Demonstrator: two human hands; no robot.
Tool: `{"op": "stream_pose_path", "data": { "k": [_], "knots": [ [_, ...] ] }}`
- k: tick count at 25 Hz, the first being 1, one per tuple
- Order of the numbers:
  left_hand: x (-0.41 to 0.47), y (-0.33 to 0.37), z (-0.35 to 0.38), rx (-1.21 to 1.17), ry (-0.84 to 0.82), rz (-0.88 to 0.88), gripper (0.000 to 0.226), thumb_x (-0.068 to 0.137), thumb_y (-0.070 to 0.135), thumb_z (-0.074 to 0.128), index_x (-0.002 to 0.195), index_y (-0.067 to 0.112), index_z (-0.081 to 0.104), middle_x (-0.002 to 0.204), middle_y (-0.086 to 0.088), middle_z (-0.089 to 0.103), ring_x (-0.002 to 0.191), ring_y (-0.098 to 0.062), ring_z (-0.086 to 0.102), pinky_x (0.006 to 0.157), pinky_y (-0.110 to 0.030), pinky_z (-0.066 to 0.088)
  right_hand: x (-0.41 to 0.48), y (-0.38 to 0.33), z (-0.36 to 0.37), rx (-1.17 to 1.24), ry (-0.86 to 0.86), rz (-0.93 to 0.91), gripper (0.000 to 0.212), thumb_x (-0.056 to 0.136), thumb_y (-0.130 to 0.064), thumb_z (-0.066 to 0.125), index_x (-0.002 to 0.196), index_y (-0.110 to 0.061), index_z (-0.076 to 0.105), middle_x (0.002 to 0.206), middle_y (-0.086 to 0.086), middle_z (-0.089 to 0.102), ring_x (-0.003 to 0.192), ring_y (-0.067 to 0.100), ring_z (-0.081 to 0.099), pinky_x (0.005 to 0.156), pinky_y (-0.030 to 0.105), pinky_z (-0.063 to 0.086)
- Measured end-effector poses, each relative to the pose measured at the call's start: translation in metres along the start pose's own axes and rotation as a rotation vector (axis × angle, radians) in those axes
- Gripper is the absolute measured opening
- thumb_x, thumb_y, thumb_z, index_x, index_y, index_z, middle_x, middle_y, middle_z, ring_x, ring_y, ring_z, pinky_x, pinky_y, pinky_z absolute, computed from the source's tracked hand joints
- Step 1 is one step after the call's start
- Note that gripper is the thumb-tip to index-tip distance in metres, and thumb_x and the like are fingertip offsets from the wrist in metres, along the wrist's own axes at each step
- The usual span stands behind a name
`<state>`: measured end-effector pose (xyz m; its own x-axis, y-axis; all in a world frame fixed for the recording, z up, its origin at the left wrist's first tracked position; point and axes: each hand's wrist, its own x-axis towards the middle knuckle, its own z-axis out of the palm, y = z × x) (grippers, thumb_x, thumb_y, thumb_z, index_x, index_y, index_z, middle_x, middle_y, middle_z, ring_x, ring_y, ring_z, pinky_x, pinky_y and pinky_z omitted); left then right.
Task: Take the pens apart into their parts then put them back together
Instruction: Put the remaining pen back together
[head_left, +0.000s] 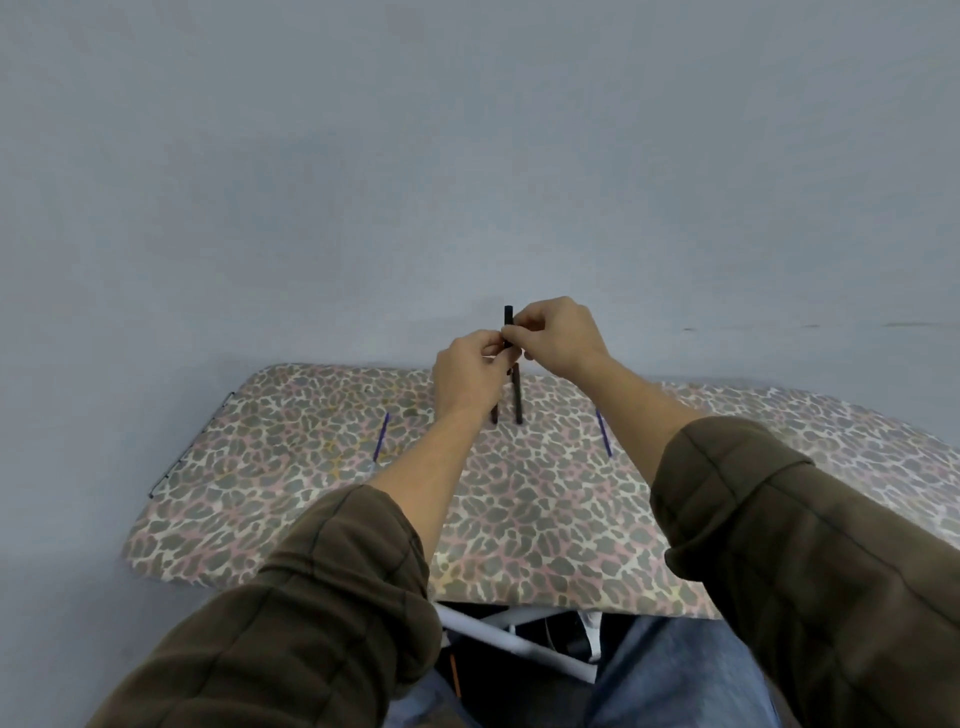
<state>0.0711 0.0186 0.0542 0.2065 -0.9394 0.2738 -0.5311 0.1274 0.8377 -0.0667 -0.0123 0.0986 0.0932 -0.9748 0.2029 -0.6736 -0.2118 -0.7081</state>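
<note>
A plain grey-blue wall (467, 156) rises behind a leopard-print covered surface (519, 519), possibly a table.

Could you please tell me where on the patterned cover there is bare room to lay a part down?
Bare cover lies toward the near edge, left of the left refill, and right of the right refill. It is crowded at the middle back, under the left hand and right hand pinching the black pen, where black pieces lie.

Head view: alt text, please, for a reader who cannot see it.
The left hand and right hand pinch a black pen upright above a leopard-print cloth. Two black pen pieces lie on the cloth under the hands, a thin purple refill to their left and another to their right.
</note>
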Motion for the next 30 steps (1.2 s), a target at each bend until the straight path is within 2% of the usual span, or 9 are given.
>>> {"op": "stream_pose_path", "data": {
  "k": [2, 5, 8, 11, 14, 17, 22, 24, 30],
  "knots": [
    [0.003, -0.005, -0.019, -0.005, 0.066, 0.001, 0.016, 0.091, 0.040, 0.073, 0.102, 0.029, 0.078, 0.082, 0.017, 0.075, 0.074, 0.007, 0.066, 0.074, -0.030, 0.059, 0.002, -0.017, 0.014, 0.012, -0.029, -0.055, 0.017, 0.094, -0.032, 0.074, 0.093, -0.018, 0.083, 0.077, -0.009, 0.074, 0.078, 0.012, 0.071, 0.072, 0.030, 0.057],
    [0.008, -0.016, -0.044, -0.010, 0.138, -0.010, 0.010, 0.093, 0.033, 0.071, 0.094, 0.025, 0.078, 0.069, 0.017, 0.070, 0.073, -0.005, 0.070, 0.071, -0.037, 0.060, 0.006, -0.042, 0.034, 0.031, -0.064, -0.097, 0.017, 0.094, -0.032, 0.074, 0.095, -0.018, 0.083, 0.086, -0.005, 0.077, 0.084, 0.012, 0.072, 0.078, 0.031, 0.059],
    [0.011, -0.030, -0.066, 0.030, 0.178, -0.030, 0.012, 0.094, 0.030, 0.069, 0.088, 0.022, 0.077, 0.069, 0.006, 0.072, 0.070, -0.017, 0.070, 0.067, -0.041, 0.059, 0.009, -0.062, 0.053, 0.065, -0.120, -0.102, 0.022, 0.092, -0.041, 0.076, 0.092, -0.020, 0.082, 0.083, -0.008, 0.076, 0.078, 0.010, 0.070, 0.075, 0.029, 0.058],
    [0.014, -0.053, -0.091, 0.030, 0.227, -0.061, 0.013, 0.095, 0.032, 0.070, 0.093, 0.022, 0.078, 0.075, 0.008, 0.074, 0.070, -0.013, 0.070, 0.070, -0.040, 0.059, 0.010, -0.080, 0.082, 0.112, -0.112, -0.063, 0.040, 0.094, -0.049, 0.065, 0.087, -0.013, 0.080, 0.084, 0.005, 0.078, 0.079, 0.025, 0.073, 0.074, 0.040, 0.061],
    [0.014, -0.077, -0.116, 0.030, 0.289, -0.093, 0.014, 0.094, 0.028, 0.071, 0.104, 0.020, 0.078, 0.084, 0.009, 0.076, 0.077, -0.011, 0.071, 0.076, -0.039, 0.060, 0.014, -0.087, 0.112, 0.082, -0.088, 0.047, 0.038, 0.096, -0.033, 0.059, 0.092, 0.001, 0.076, 0.090, 0.019, 0.077, 0.084, 0.036, 0.073, 0.078, 0.050, 0.063],
    [0.016, -0.099, -0.133, 0.068, 0.313, -0.121, 0.016, 0.093, 0.028, 0.071, 0.106, 0.020, 0.078, 0.083, 0.011, 0.075, 0.078, -0.009, 0.071, 0.077, -0.038, 0.060, 0.018, -0.089, 0.141, -0.066, -0.212, 0.177, 0.024, 0.093, -0.017, 0.059, 0.094, -0.002, 0.077, 0.088, 0.015, 0.078, 0.085, 0.032, 0.076, 0.081, 0.047, 0.064],
    [0.025, -0.130, -0.146, 0.066, 0.338, -0.158, 0.018, 0.093, 0.030, 0.072, 0.108, 0.022, 0.078, 0.083, 0.014, 0.074, 0.077, -0.006, 0.071, 0.078, -0.037, 0.061, 0.017, -0.085, 0.189, -0.263, -0.355, 0.255, 0.019, 0.097, -0.018, 0.059, 0.095, -0.006, 0.073, 0.087, 0.009, 0.077, 0.081, 0.024, 0.077, 0.080, 0.039, 0.065],
    [0.027, -0.135, -0.146, 0.066, 0.345, -0.153, 0.020, 0.092, 0.032, 0.073, 0.110, 0.023, 0.078, 0.087, 0.014, 0.076, 0.078, -0.005, 0.071, 0.078, -0.035, 0.061, 0.018, -0.082, 0.202, -0.327, -0.397, 0.269, 0.016, 0.096, -0.018, 0.060, 0.091, -0.007, 0.070, 0.085, 0.009, 0.074, 0.078, 0.024, 0.074, 0.073, 0.035, 0.063],
    [0.034, -0.156, -0.147, 0.033, 0.368, -0.139, 0.020, 0.091, 0.030, 0.076, 0.109, 0.022, 0.078, 0.089, 0.012, 0.077, 0.079, -0.004, 0.072, 0.078, -0.035, 0.062, 0.021, -0.079, 0.238, -0.451, -0.506, 0.317, 0.018, 0.088, -0.018, 0.070, 0.071, -0.014, 0.065, 0.061, 0.002, 0.067, 0.044, 0.015, 0.059, 0.038, 0.020, 0.043]
  ]
}}
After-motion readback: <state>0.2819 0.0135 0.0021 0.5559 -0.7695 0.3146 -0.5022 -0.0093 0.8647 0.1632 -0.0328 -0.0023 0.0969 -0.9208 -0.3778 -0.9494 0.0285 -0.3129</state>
